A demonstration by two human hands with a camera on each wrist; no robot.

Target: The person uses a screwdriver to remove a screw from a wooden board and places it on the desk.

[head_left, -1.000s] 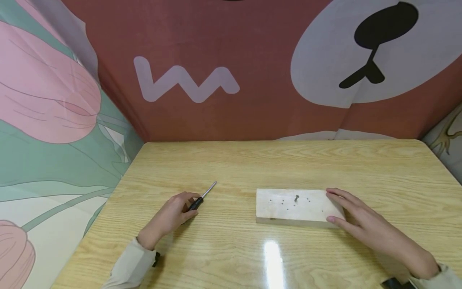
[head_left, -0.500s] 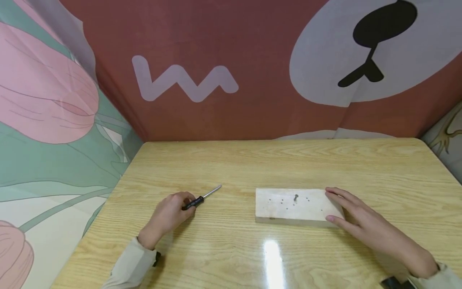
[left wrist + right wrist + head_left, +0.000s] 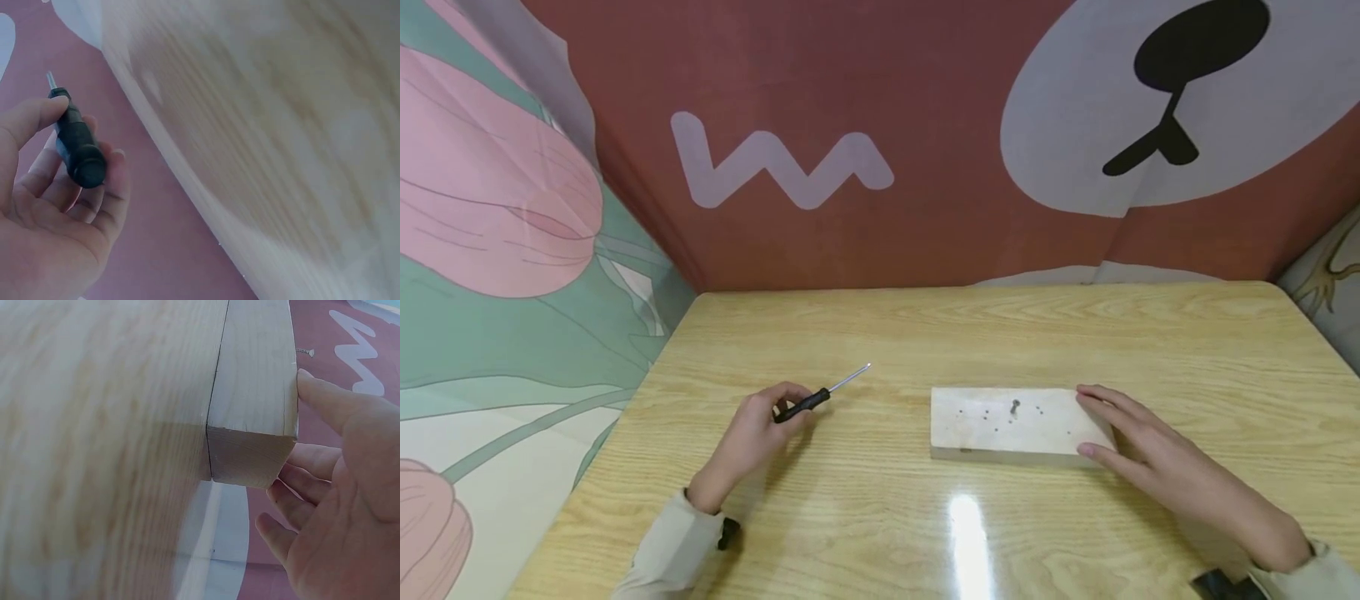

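The person's left hand (image 3: 758,429) pinches a black-handled, metal-shafted screwdriver (image 3: 802,405) between thumb and curled fingers, its tip pointing rightward, apart from the wood. That light-looking hold could let the handle roll and the tip stray.

To the right, a pale, rectangular wooden block (image 3: 1045,442) lies flat on the yellow, wood-grained bench (image 3: 850,500). A thin grey metal screw (image 3: 1015,406) stands up from its top face, head well clear of the wood; a slanting tip could skid off that small head, or knock the screw askew if it is shallowly seated, and its depth cannot be told. Small dark holes (image 3: 986,418) nearby might catch a slipping tip. The right hand (image 3: 1165,458), fingers spread wide, touches only the block's right end, so a push or twist at the screw could swing the far end round.

Flower-printed cloth (image 3: 512,217) hangs at the left; red-brown printed cloth (image 3: 850,250) rises behind the bench and bounds reach there. The black wrist device (image 3: 728,533) at the left cuff could brush the bench.
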